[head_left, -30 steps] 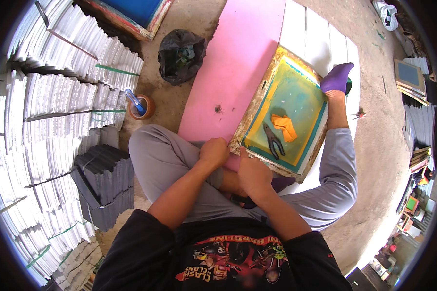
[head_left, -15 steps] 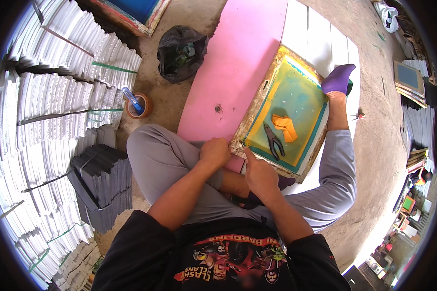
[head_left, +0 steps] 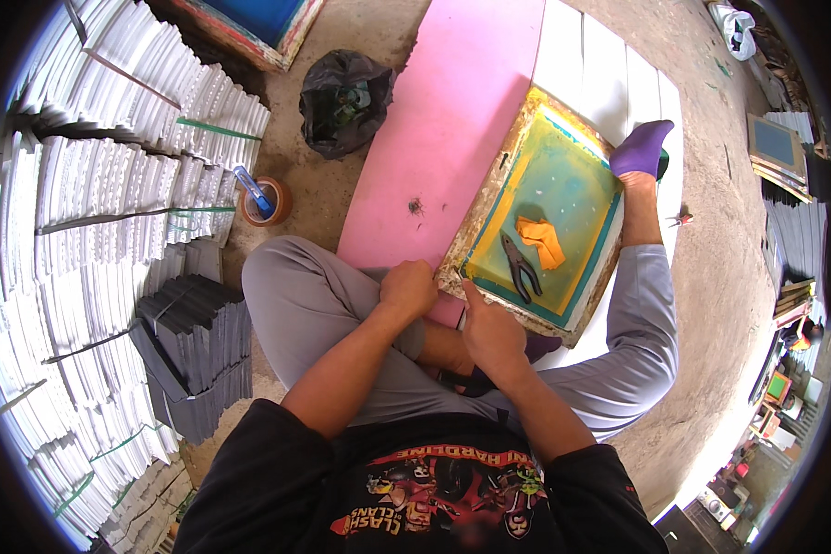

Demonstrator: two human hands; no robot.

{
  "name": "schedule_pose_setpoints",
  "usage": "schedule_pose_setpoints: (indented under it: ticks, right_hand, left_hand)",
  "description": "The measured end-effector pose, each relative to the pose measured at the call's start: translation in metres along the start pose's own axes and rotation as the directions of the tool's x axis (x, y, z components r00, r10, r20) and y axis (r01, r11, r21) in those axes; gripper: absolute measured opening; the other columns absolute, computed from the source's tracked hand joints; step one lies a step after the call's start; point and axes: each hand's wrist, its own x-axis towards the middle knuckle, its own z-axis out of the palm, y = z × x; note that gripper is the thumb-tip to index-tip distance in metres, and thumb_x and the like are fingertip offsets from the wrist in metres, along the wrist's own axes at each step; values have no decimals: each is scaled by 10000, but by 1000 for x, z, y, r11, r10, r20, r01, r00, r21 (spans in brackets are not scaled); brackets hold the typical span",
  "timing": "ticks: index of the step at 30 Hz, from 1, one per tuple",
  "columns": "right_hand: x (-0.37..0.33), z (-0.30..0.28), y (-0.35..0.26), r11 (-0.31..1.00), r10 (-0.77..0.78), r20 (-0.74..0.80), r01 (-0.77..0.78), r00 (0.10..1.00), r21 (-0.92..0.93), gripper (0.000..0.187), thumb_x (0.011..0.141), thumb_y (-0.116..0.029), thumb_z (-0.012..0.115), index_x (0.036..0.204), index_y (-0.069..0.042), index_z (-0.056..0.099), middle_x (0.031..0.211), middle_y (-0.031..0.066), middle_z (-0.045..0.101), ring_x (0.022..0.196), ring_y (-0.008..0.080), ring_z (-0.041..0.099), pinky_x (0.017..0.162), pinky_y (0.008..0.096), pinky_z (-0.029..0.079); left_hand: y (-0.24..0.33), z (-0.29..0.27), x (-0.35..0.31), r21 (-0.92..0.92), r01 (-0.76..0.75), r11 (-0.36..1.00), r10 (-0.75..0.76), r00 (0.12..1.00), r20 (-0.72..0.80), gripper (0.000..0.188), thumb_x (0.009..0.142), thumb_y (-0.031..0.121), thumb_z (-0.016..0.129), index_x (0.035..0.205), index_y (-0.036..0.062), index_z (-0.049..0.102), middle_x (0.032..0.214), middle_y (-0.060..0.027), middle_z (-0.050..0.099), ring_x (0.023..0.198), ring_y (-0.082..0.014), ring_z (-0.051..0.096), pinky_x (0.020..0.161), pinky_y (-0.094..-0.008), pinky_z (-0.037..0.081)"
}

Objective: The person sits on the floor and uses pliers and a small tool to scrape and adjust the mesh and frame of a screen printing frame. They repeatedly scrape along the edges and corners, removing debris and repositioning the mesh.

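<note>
A screen-printing frame [head_left: 472, 208] with a worn wooden border and yellow-green mesh lies tilted across a pink and white board. My left hand [head_left: 408, 290] is closed in a fist beside the frame's near-left corner; whatever it holds is hidden beneath the fingers. Close by, my right hand [head_left: 495, 332] has one finger stretched to the near edge of the frame, its other fingers curled under and out of sight. Dark pliers [head_left: 521, 270] and a crumpled orange cloth [head_left: 541, 242] rest on the mesh.
My purple-socked foot [head_left: 641, 152] presses along the frame's right side. The pink board [head_left: 434, 120] stretches away ahead. Left of it are a black plastic bag [head_left: 344, 103], a tape roll [head_left: 266, 205] with a blue-handled tool, dark bundles [head_left: 198, 355] and tall white stacks [head_left: 102, 185].
My right hand has shifted very slightly left along the frame's near edge. The left hand, pliers and cloth look unmoved.
</note>
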Motion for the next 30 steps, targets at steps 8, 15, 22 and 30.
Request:
schedule_pose_setpoints:
  ticks: [8,15,22,30]
  right_hand:
    - [3,-10,-28,995,85,112,-80,990,-52,526,974,-140,508,1499,-117,519,901,284,720,886,443,743,784,571,588]
    - [13,30,20,912,-78,-69,99,995,399,493,1018,-125,553,1510,-92,551,1055,291,722,1000,451,722,826,532,564]
    - [17,45,53,415,-47,185,-150,982,897,431,1093,-178,560,1517,-105,562,793,-23,563,699,86,561,639,264,469]
    - [20,36,59,-62,-135,493,-504,860,862,450,1104,-262,558,1552,-248,522,723,-28,502,464,61,392,385,249,309]
  left_hand:
    - [-3,5,0,1,-14,1000,14,999,-43,282,901,287,749,883,8,784,890,-265,732,893,-451,724,819,-546,559]
    - [-4,12,5,20,-28,999,30,996,-80,251,894,243,731,861,-2,778,874,-277,724,880,-460,721,824,-548,559]
    - [-5,4,-2,-7,-49,999,48,995,-82,260,896,245,729,841,-6,770,848,-265,715,862,-444,717,820,-547,551]
    - [-8,1,-1,-23,-73,997,72,996,-50,265,901,267,738,839,11,768,825,-253,707,832,-442,705,778,-530,538]
